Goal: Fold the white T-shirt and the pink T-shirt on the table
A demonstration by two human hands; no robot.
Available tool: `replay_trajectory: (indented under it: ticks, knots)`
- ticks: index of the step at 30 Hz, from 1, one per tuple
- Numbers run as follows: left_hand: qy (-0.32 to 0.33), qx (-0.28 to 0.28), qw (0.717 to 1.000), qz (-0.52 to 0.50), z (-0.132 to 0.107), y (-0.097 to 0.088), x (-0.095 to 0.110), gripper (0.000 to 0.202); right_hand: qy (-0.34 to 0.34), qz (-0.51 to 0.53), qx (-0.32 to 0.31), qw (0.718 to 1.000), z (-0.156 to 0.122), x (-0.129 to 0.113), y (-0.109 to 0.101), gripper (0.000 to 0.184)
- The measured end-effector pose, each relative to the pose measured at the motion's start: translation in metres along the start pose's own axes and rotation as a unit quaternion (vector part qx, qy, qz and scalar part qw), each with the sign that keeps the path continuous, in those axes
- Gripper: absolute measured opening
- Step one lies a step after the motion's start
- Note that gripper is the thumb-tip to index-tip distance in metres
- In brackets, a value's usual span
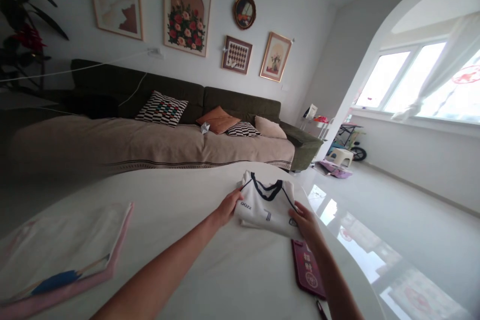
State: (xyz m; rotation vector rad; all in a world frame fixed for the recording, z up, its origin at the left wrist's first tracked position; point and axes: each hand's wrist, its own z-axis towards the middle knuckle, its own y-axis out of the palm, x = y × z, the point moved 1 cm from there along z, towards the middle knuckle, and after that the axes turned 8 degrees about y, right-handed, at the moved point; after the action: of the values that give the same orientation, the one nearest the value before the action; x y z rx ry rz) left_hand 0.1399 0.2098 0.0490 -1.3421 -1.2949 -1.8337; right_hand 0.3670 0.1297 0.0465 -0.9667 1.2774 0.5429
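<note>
A folded white shirt [258, 214] with a dark neckband [267, 198] lies at about one o'clock on the white table [165, 195], front upward, collar towards twelve. Taking the shirt as the clock's centre, the left hand [228, 206] is at nine, its fingers pinching that side edge; the right hand [304, 221] is near four, grasping the opposite edge. Both grips look light, though the undersides of the fingers are hidden.

The step in hand appears to be steadying or squaring the folded bundle; a layer peeps out along its near edge at seven o'clock. Any adjustment from here calls for the two hands to work together, keeping the layers flat and aligned.

At five o'clock a burgundy case [308, 272] sits just beside the shirt, partly behind the right forearm. Towards half past eight, well apart, lies a pink-edged white item [86, 240] (cloth or packaging, too blurred to tell).
</note>
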Motion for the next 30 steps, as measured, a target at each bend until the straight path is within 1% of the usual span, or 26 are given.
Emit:
replay_trajectory:
  ticks: [2, 4, 5, 7, 9, 10, 11, 13, 15, 16, 17, 19, 20, 22, 23, 24, 25, 26, 27, 29, 30]
  knots:
    - [-0.009, 0.033, 0.999, 0.03, 0.03, -0.003, -0.016, 0.058, -0.019, -0.085, 0.01, 0.996, 0.033, 0.003, 0.003, 0.056]
    - [-0.032, 0.06, 0.996, 0.063, 0.043, -0.01, -0.039, 0.061, -0.026, -0.165, 0.036, 0.985, 0.051, 0.014, 0.011, 0.055]
    - [-0.047, 0.064, 0.994, 0.077, 0.044, -0.013, -0.051, 0.061, -0.028, -0.204, 0.049, 0.977, 0.055, 0.022, 0.017, 0.055]
    - [-0.07, 0.06, 0.991, 0.101, 0.04, -0.02, -0.073, 0.054, -0.04, -0.273, 0.064, 0.959, 0.053, 0.037, 0.033, 0.054]
    - [-0.077, 0.048, 0.989, 0.118, 0.032, -0.025, -0.087, 0.045, -0.064, -0.319, 0.066, 0.943, 0.045, 0.048, 0.052, 0.052]
    - [-0.076, 0.042, 0.988, 0.124, 0.027, -0.026, -0.09, 0.044, -0.081, -0.34, 0.063, 0.935, 0.04, 0.051, 0.062, 0.051]
    - [-0.075, 0.038, 0.988, 0.13, 0.023, -0.027, -0.091, 0.045, -0.102, -0.37, 0.051, 0.922, 0.036, 0.054, 0.071, 0.05]
    - [-0.072, 0.03, 0.987, 0.143, 0.012, -0.028, -0.088, 0.051, -0.143, -0.447, -0.007, 0.883, 0.029, 0.057, 0.086, 0.05]
    - [-0.071, 0.016, 0.985, 0.159, -0.006, -0.031, -0.079, 0.053, -0.166, -0.512, -0.077, 0.84, 0.024, 0.059, 0.096, 0.048]
    - [-0.071, 0.006, 0.984, 0.166, -0.018, -0.035, -0.074, 0.051, -0.167, -0.529, -0.102, 0.826, 0.022, 0.06, 0.099, 0.046]
    - [-0.069, -0.006, 0.983, 0.173, -0.033, -0.04, -0.068, 0.048, -0.163, -0.533, -0.114, 0.822, 0.019, 0.059, 0.101, 0.045]
    - [-0.061, -0.019, 0.981, 0.182, -0.067, -0.059, -0.054, 0.044, -0.152, -0.536, -0.107, 0.823, 0.013, 0.056, 0.107, 0.042]
    - [-0.049, -0.017, 0.981, 0.187, -0.086, -0.073, -0.046, 0.042, -0.147, -0.539, -0.1, 0.823, 0.006, 0.054, 0.111, 0.042]
    - [-0.007, 0.01, 0.975, 0.223, -0.125, -0.11, -0.025, 0.04, -0.14, -0.539, -0.077, 0.827, -0.016, 0.053, 0.125, 0.044]
    - [0.028, 0.037, 0.963, 0.265, -0.144, -0.133, -0.014, 0.038, -0.139, -0.534, -0.068, 0.831, -0.032, 0.056, 0.133, 0.045]
    - [0.06, 0.073, 0.941, 0.324, -0.163, -0.157, -0.002, 0.037, -0.139, -0.527, -0.065, 0.836, -0.051, 0.061, 0.141, 0.045]
    - [0.088, 0.123, 0.907, 0.393, -0.181, -0.182, 0.01, 0.036, -0.14, -0.518, -0.065, 0.842, -0.073, 0.068, 0.149, 0.045]
    - [0.114, 0.177, 0.861, 0.463, -0.199, -0.207, 0.021, 0.036, -0.144, -0.509, -0.075, 0.845, -0.097, 0.078, 0.156, 0.046]
    - [0.129, 0.219, 0.809, 0.529, -0.216, -0.231, 0.032, 0.035, -0.146, -0.504, -0.084, 0.847, -0.12, 0.089, 0.162, 0.047]
    - [0.123, 0.269, 0.723, 0.625, -0.244, -0.27, 0.046, 0.036, -0.154, -0.499, -0.098, 0.847, -0.163, 0.11, 0.168, 0.047]
    - [0.11, 0.283, 0.686, 0.661, -0.254, -0.285, 0.05, 0.037, -0.154, -0.499, -0.095, 0.847, -0.181, 0.118, 0.169, 0.047]
